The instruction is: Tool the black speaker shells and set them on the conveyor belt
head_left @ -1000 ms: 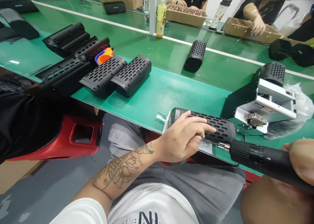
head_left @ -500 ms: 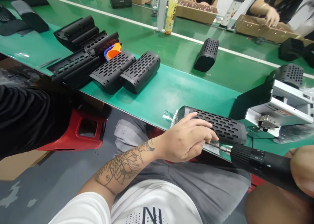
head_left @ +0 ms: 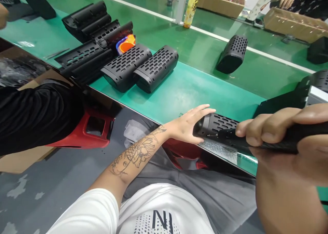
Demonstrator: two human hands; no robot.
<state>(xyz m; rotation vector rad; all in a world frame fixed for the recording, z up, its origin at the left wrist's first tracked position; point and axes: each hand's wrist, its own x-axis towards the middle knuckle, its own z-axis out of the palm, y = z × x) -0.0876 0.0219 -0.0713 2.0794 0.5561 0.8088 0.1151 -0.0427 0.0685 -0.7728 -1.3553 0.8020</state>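
A black speaker-like housing with slotted holes lies at the table's near edge, its right part hidden behind my right hand. My left hand is at the housing's left end, fingers stretched out along the far side and thumb on the near side; whether it presses on it I cannot tell. My right hand is closed around a black electric screwdriver, which points left across the front of the housing. Its bit does not show clearly against the black plastic.
Two similar slotted housings stand left of centre, beside a pile of open black shells with an orange-and-blue item. Another housing stands farther back. Across the table are a yellow bottle, cardboard boxes and co-workers' hands. A black sleeve is at left.
My left hand has shifted from the housing's front to its left end and spread its fingers. My right hand has brought the screwdriver up and left over the housing. The view has also shifted.
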